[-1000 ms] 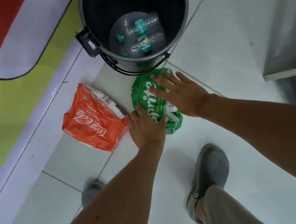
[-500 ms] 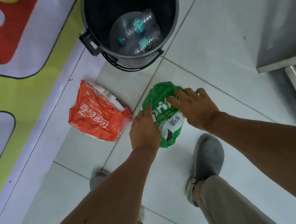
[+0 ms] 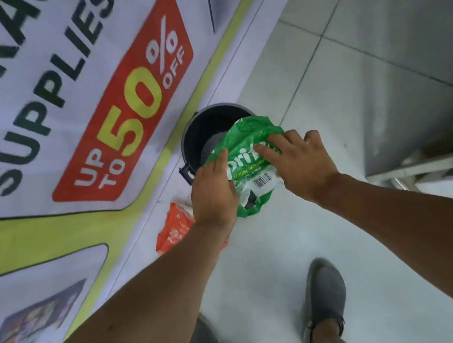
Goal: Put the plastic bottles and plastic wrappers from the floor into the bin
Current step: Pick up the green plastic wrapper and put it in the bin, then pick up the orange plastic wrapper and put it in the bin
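Note:
A crumpled green Sprite wrapper is held up off the floor between both hands, in front of the dark round bin and covering its near right side. My left hand grips the wrapper's left edge and my right hand grips its right side. An orange Coca-Cola wrapper lies on the floor under my left forearm, partly hidden. The bottles inside the bin are hidden behind the green wrapper.
A large printed banner covers the floor on the left, running right up to the bin. A metal cabinet stands at the right. My two grey shoes are on the white tiles below.
Both hands closed on the green wrapper and lifted it from the floor up in front of the bin. The view rose and tilted toward the banner.

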A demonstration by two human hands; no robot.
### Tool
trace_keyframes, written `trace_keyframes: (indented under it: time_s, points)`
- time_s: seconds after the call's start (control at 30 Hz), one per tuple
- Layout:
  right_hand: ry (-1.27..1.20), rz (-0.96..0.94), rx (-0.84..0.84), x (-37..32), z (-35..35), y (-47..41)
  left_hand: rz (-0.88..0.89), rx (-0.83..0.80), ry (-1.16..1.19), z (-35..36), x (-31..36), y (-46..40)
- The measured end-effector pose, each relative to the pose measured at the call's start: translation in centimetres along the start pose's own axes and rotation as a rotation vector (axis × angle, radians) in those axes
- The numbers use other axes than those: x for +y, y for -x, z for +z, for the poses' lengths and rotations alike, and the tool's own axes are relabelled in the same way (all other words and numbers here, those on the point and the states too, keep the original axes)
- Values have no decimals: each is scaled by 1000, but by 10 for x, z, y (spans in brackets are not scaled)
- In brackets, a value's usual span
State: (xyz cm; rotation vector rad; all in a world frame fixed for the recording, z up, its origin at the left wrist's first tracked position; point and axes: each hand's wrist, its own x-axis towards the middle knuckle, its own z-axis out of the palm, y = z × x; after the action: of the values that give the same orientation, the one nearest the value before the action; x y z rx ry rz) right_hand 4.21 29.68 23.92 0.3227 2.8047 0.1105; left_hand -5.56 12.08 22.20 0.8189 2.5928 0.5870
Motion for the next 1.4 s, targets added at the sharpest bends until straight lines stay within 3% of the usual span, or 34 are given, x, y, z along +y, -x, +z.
trace_keyframes:
  time_s: [0.23, 0.53, 0.63, 0.77, 0.97, 1.03, 1.17, 1.4]
  points:
    - [129, 130, -28, -19, 11, -65, -67, 14, -32, 15, -39, -48]
    - [62, 52, -144, -85, 58, -90, -115, -98, -129, 41, -121, 16]
    - [-43, 72, -12, -101, 53, -71, -187, -156, -152, 35, -146, 44]
    - [-159, -124, 137, -140, 72, -20, -230, -317, -241, 26, -192, 82]
    - [-297, -222, -257, -215, 146, 22, -113, -540, -375, 63, -257, 115]
    - [-288, -226, -321, -234, 172, 19, -98, -503, -386, 83, -273, 112]
    - [-194, -239, -279, -266, 227, -2, -20, -407, -372, 128, -304, 95]
    - [-217, -253, -190, -289, 288, -33, -56, -441, -297, 185, -347, 83]
